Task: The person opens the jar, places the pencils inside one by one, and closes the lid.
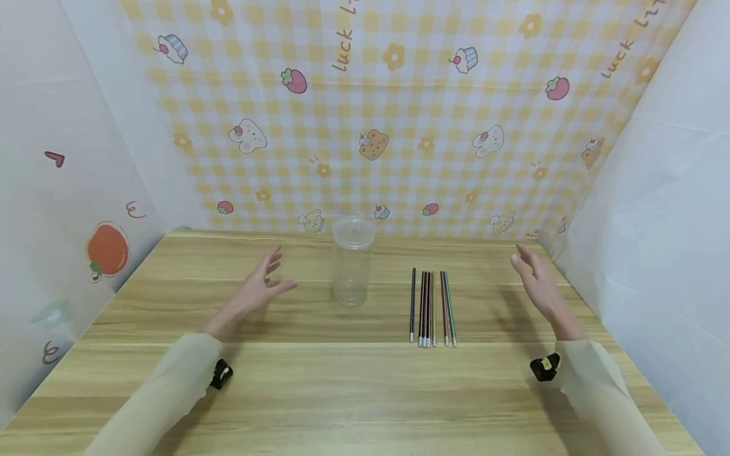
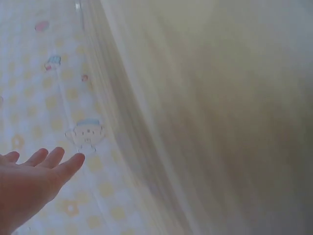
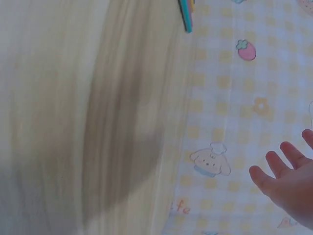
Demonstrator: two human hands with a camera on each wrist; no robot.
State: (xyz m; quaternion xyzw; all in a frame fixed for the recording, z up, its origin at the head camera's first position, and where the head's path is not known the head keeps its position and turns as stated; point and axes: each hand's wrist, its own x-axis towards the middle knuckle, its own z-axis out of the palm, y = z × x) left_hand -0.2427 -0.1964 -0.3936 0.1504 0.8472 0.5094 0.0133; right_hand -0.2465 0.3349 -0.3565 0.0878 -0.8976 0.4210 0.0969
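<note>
A clear, lidded plastic jar (image 1: pixel 352 272) stands upright near the middle of the table in the head view. To its right lies a row of several pencils (image 1: pixel 428 309) in dark, red, yellow and green, their eraser ends toward the person. The left hand (image 1: pixel 262 288) hovers left of the jar, fingers spread and holding nothing. Over the right side of the table, the right hand (image 1: pixel 538 282) is held apart from the pencils, its fingers relaxed. In the right wrist view, the tip of a green pencil (image 3: pixel 186 17) shows at the top.
The wooden table (image 1: pixel 319 392) ends at a yellow checked cloth backdrop (image 1: pixel 393 114). White cloth walls (image 1: pixel 661 209) close in both sides. Each wrist carries a small black camera (image 1: pixel 545 367).
</note>
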